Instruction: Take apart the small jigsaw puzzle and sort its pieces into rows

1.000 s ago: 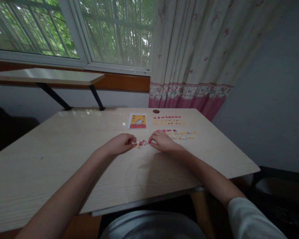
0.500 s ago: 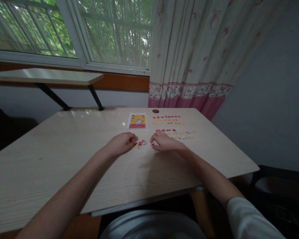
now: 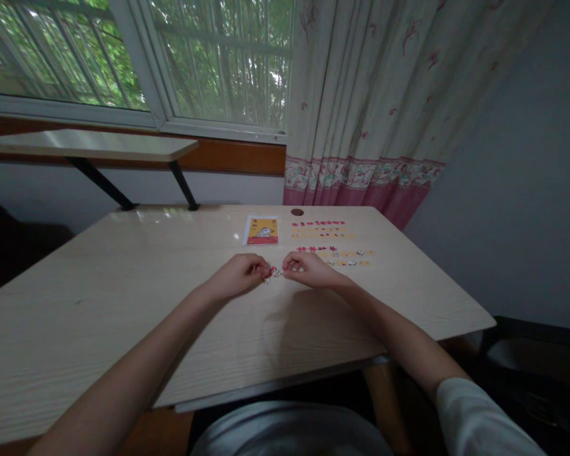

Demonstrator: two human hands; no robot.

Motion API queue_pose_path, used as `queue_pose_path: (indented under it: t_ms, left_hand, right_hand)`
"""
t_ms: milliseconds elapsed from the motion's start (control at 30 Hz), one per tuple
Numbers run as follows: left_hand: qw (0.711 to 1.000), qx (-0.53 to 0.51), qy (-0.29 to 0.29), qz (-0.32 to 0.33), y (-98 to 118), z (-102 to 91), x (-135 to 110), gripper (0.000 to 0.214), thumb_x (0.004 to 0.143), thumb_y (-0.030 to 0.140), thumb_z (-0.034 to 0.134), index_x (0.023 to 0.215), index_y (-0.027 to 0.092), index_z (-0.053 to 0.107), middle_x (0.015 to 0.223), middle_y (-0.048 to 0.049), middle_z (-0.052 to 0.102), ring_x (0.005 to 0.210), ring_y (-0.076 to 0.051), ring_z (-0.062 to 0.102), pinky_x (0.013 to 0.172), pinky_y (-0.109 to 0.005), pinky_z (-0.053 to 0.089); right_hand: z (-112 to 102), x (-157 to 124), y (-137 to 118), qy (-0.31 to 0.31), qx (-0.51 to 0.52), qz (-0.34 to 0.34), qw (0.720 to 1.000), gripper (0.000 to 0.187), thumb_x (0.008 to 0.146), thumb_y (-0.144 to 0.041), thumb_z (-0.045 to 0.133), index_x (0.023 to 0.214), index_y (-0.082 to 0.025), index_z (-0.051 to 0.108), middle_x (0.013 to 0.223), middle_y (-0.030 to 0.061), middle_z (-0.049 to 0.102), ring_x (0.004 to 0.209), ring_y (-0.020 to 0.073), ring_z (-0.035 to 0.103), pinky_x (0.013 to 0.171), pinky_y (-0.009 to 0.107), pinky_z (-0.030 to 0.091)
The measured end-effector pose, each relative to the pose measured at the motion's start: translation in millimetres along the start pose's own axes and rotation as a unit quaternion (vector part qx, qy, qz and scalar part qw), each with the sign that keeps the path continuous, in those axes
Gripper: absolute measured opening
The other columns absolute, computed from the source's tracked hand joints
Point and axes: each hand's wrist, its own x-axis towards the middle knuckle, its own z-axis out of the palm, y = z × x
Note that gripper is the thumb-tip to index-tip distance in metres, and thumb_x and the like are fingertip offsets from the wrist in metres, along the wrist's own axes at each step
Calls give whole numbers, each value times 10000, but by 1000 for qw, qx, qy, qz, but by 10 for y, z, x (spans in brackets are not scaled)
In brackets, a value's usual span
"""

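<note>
A small pile of jigsaw puzzle pieces (image 3: pixel 275 273), red, white and dark-patterned, lies on the desk between my two hands. My left hand (image 3: pixel 242 273) is at the pile's left side, fingers curled and pinched, with a red puzzle piece (image 3: pixel 268 272) at the fingertips. Close to the pile's right side, my right hand (image 3: pixel 308 270) has thumb and fingers pinched together; whatever is between them is too small to make out. Beyond my hands lies a picture card (image 3: pixel 262 230) showing a spotted dog on yellow and red.
Sorted rows of red pieces (image 3: pixel 318 223) and yellow pieces (image 3: pixel 320 235) lie at the back right of the desk (image 3: pixel 147 253). More yellow and white pieces (image 3: pixel 354 254) lie beyond my right hand. A raised shelf (image 3: pixel 90 144) stands at the back left, by the window.
My left hand has moved right, over the pile's left part. My right hand has shifted slightly left towards it, and the red piece seen at its thumb no longer shows.
</note>
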Motion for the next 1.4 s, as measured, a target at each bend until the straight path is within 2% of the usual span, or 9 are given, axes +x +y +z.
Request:
queue_pose_path:
  t_ms: [133,300,467,667,1000,1133,1233,1333,1400]
  left_hand:
    - [993,-118,-5,-10,65,111,23,286,781,359,522,828,109,653,681,-39,614,591,-116,489,538,-226,354]
    - [984,-174,19,-32,135,162,40,318,775,401,552,792,99,652,578,0,528,507,-81,384,470,-211,260]
    - [980,-195,28,-32,151,170,49,268,735,365,581,745,104,643,588,-5,537,524,-87,408,490,-217,278]
    - [954,-280,85,-69,134,148,64,206,679,330,602,675,124,601,612,-32,596,547,-114,490,519,-234,348]
    - [954,-286,61,-62,186,116,65,243,673,363,616,694,121,617,628,-40,617,577,-130,526,557,-252,388]
    - [960,-252,108,-60,175,65,59,261,687,391,618,718,131,616,645,-36,613,582,-131,520,549,-250,394]
    - [968,-189,145,-82,66,9,46,260,734,392,563,767,139,611,658,-29,603,570,-128,508,521,-242,381]
    - [983,-66,150,-86,-104,-75,19,250,777,360,498,804,145,623,621,-16,576,538,-118,476,504,-232,345]
    - [989,38,130,-64,-209,-145,-3,239,780,334,486,825,159,642,607,-13,569,531,-119,462,511,-236,327]
  right_hand:
    - [85,23,-30,71,101,17,992,144,708,-268,658,785,-150,625,735,3,631,661,92,537,636,215,404]
    - [167,34,17,107,123,26,986,196,686,-317,686,788,-153,657,723,7,643,617,82,522,586,210,396]
    - [171,18,25,114,61,8,992,209,727,-351,659,831,-171,679,730,10,658,611,87,522,572,211,396]
    - [79,6,70,158,-82,-121,976,197,736,-341,673,875,-203,683,809,33,683,741,127,582,692,253,422]
    - [39,-31,80,169,-181,-192,950,199,803,-355,614,915,-206,682,778,28,682,770,140,590,716,270,380]
    - [-114,-62,126,205,-198,-188,940,213,823,-373,587,932,-213,677,827,40,689,803,152,595,757,292,378]
    - [-278,-103,154,248,-189,-154,937,213,830,-386,574,931,-230,678,863,40,693,820,160,597,792,311,387]
    - [-408,-142,164,275,-184,-104,938,211,818,-400,584,914,-243,687,845,36,693,819,175,595,811,332,393]
    - [-453,-158,168,279,-177,-86,940,216,810,-405,592,915,-244,692,845,40,692,827,184,592,828,348,390]
